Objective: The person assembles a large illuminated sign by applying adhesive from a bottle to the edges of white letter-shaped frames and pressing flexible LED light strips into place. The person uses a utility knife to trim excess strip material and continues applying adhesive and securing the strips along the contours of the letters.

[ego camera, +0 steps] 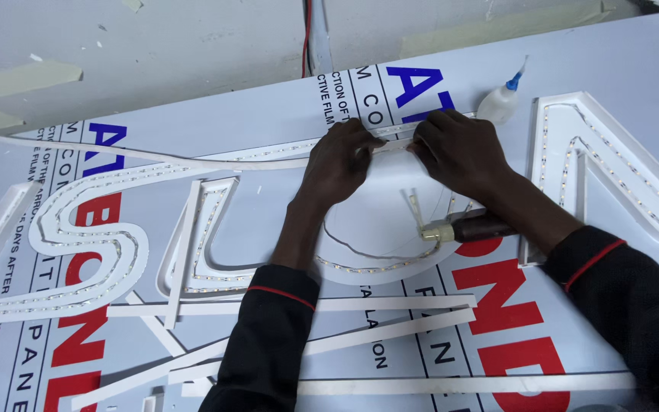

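- Loose white plastic strips (390, 303) lie nearest.
- Left hand (337, 164) pinches thin white LED strip (268, 156).
- Right hand (459, 152) presses it, fingers curled, near small glue bottle (499, 103).

The scene is brightly and evenly lit with cool, diffuse light that seems to fall from above, so the white film-covered panel (268, 122) reads pale bluish and the shadows are soft and short, gathered just under the left hand (339, 162), the right hand (459, 152) and along the raised walls of the white channel letters (604, 168). There is no harsh glare, only a mild sheen on the panel and the small glue bottle (499, 103). Focus is sharp through the middle, while straight edges bow slightly toward the frame's borders and the dark sleeves (268, 343) lose detail in shade.
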